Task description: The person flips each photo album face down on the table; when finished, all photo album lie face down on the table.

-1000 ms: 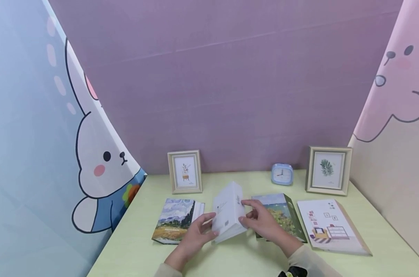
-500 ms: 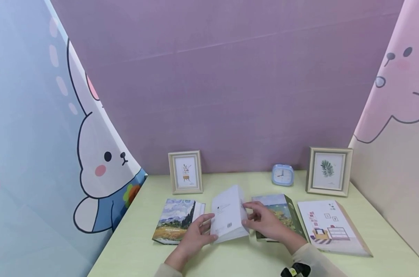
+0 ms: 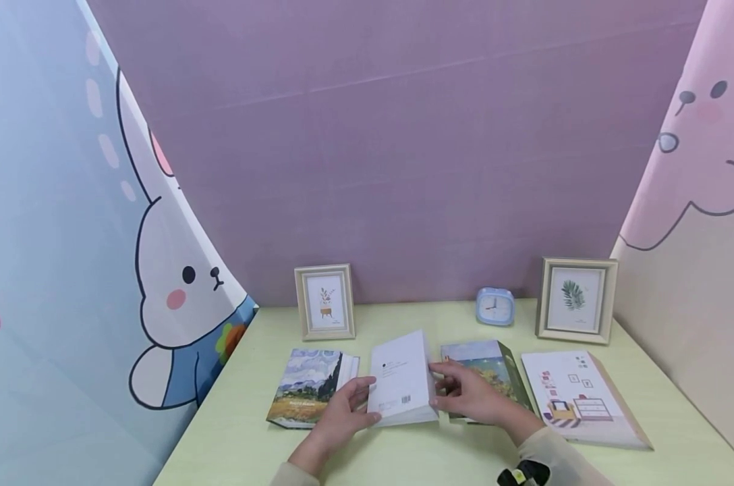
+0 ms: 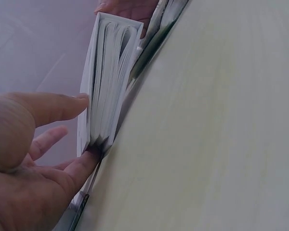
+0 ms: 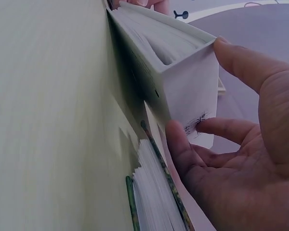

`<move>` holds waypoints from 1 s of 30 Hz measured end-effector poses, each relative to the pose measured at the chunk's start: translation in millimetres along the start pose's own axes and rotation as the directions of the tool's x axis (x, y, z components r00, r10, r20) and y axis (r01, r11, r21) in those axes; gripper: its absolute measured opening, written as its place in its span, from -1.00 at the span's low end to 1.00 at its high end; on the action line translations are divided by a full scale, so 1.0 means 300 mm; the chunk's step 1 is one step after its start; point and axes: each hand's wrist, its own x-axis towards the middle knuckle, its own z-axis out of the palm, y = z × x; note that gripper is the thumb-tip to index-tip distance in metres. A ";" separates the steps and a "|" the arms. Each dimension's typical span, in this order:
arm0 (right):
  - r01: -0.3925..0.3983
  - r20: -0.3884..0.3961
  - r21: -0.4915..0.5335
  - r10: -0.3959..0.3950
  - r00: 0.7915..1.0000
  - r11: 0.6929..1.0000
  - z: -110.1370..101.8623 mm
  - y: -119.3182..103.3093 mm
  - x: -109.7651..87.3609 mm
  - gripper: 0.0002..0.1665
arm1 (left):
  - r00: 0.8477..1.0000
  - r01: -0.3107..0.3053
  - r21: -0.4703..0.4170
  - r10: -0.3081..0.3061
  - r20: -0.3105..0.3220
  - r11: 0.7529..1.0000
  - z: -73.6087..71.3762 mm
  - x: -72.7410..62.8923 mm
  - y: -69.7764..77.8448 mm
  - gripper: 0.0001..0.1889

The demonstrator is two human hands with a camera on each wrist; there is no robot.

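A thick white book (image 3: pixel 399 378) is held between both hands, a little above the table. Its plain back cover, with a barcode at the bottom, faces up. My left hand (image 3: pixel 344 412) grips the open-page edge, thumb on the cover and a fingertip at the page ends, as the left wrist view shows. My right hand (image 3: pixel 467 391) holds the spine side. In the right wrist view its thumb is at the upper spine edge, and the fingers (image 5: pixel 226 129) touch the lettered spine. Beneath and beside that hand lies a green-edged book (image 3: pixel 494 368) with a painted garden cover, partly hidden.
A landscape-covered album (image 3: pixel 306 388) lies left of the left hand. At the right is a white book with a room drawing (image 3: pixel 579 395). Two picture frames (image 3: pixel 325 302) (image 3: pixel 576 299) and a blue alarm clock (image 3: pixel 495 306) stand at the back of the pale green table (image 3: pixel 239 445).
The white book has turned and tipped flatter, showing more of its back cover and less of its spine. My right hand has shifted slightly right and down with it; the left hand barely moved.
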 end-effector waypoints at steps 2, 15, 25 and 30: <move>0.000 0.006 -0.004 0.000 1.000 1.000 -0.002 0.004 0.001 -0.10 | 1.000 0.004 0.006 -0.004 0.000 1.000 -0.001 0.001 -0.002 -0.29; -0.019 0.067 0.028 0.017 0.998 0.999 0.003 -0.002 -0.001 -0.08 | 1.000 0.022 0.017 -0.021 -0.012 1.000 -0.002 -0.001 -0.005 -0.30; -0.043 0.069 0.045 0.040 0.997 0.998 0.007 -0.002 0.002 -0.08 | 1.000 0.015 0.076 -0.015 -0.003 0.997 -0.002 -0.006 0.000 -0.37; -0.051 0.064 0.029 0.049 0.997 0.998 0.011 -0.004 0.001 -0.05 | 1.000 0.012 0.112 -0.012 -0.009 0.994 -0.002 -0.002 -0.015 -0.39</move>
